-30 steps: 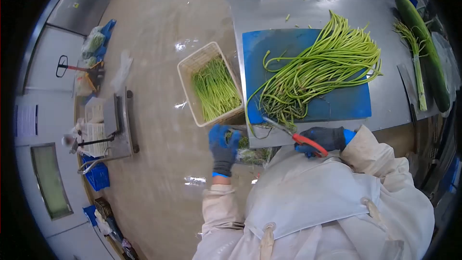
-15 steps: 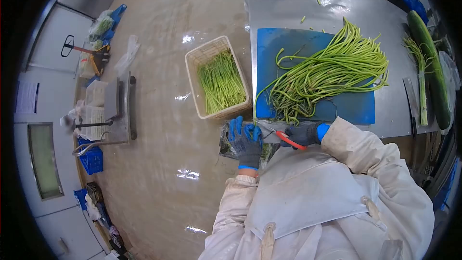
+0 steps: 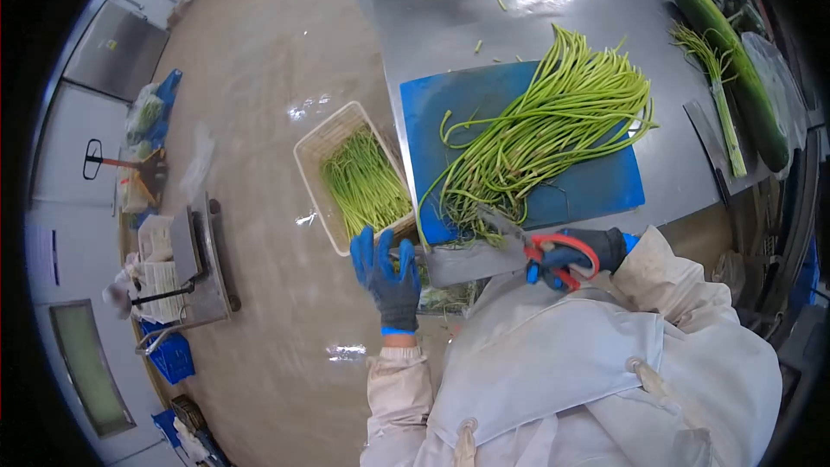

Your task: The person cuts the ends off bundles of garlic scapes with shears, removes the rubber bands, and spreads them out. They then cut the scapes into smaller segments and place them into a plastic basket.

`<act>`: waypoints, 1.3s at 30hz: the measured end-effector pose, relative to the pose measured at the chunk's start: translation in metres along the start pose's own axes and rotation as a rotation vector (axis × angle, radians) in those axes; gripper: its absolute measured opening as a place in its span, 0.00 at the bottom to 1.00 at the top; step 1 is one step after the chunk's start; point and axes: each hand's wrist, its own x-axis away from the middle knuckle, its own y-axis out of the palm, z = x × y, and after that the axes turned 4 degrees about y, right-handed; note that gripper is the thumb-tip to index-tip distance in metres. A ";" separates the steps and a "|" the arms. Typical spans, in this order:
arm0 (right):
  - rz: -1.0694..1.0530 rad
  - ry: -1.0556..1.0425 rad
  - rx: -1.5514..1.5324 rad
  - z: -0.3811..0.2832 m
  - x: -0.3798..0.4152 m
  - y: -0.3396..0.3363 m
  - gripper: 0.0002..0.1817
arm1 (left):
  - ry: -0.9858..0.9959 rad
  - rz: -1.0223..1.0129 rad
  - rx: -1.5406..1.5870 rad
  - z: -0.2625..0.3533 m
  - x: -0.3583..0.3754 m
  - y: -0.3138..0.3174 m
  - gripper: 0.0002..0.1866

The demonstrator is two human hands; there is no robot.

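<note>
Holding the red-handled scissors (image 3: 583, 246) in our right grip (image 3: 562, 264), we have the long green stalks (image 3: 562, 121) beyond it, heaped on the blue board (image 3: 596, 195) atop the desk (image 3: 467, 17). Our left grip (image 3: 389, 277) is open, fingers spread, just beside the crate (image 3: 309, 150) of thinner stalks (image 3: 367, 182).

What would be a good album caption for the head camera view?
Gloved hands, red scissors and a heap of green stalks.

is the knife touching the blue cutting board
Apart: the head view shows a strip of bare metal table between the knife and the blue cutting board.
</note>
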 end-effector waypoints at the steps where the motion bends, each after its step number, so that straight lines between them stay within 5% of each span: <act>1: 0.026 -0.037 -0.069 0.004 -0.002 -0.009 0.21 | 0.012 -0.042 0.095 0.009 -0.018 0.005 0.19; 4: 0.048 -0.071 -0.181 0.009 -0.021 -0.024 0.22 | 0.054 -0.226 -0.039 0.041 -0.052 0.019 0.18; 7: 0.248 0.023 0.021 -0.008 -0.039 -0.026 0.24 | 0.116 -0.381 -0.269 0.034 -0.055 0.039 0.16; 10: 0.243 0.127 0.059 -0.001 -0.062 -0.040 0.24 | 0.055 -0.432 -0.149 0.031 -0.056 0.040 0.16; 16: 0.197 0.123 0.156 -0.010 -0.079 -0.042 0.26 | 0.062 -0.220 -0.046 0.030 -0.053 0.042 0.08; 27: 0.358 -0.008 0.550 -0.019 -0.079 -0.034 0.22 | 0.020 -0.296 -0.011 0.023 -0.045 0.040 0.12; 30: 0.162 -0.155 0.349 0.000 -0.058 -0.024 0.22 | -0.006 -0.234 -0.021 0.018 -0.046 0.037 0.16; 32: 0.115 -0.050 -0.571 0.001 -0.041 -0.002 0.24 | -0.002 -0.155 -0.033 0.019 -0.051 0.033 0.20; 34: 0.125 -0.142 -0.469 0.001 -0.042 0.000 0.25 | 0.127 -0.110 -0.033 0.021 -0.063 0.032 0.29; 36: 0.130 -0.320 -0.250 -0.002 -0.049 0.003 0.28 | 0.158 -0.103 -0.014 0.030 -0.073 0.030 0.27; 39: 0.158 -0.401 -0.423 0.006 -0.065 0.006 0.26 | 0.253 -0.202 0.030 0.039 -0.086 0.035 0.25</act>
